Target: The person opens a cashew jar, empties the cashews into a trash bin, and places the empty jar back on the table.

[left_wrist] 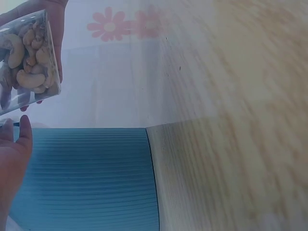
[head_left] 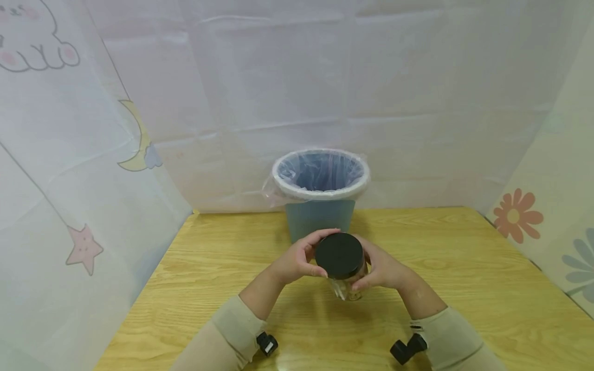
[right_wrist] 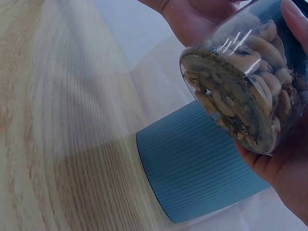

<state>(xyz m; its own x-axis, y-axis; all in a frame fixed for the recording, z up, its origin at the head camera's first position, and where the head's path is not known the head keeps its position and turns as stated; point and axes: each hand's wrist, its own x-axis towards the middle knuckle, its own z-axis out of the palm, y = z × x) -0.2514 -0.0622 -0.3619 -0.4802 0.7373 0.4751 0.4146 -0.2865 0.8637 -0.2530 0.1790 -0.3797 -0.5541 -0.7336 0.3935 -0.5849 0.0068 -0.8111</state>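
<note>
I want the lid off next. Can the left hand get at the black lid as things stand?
Probably yes. The left hand already curls round the black lid of the jar, which the right hand holds above the table. Nothing lies between grip and lid.

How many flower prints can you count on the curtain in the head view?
2: an orange flower on the right curtain beside the table, and a grey-blue flower lower right, cut off by the frame edge. More may lie out of view.
</note>
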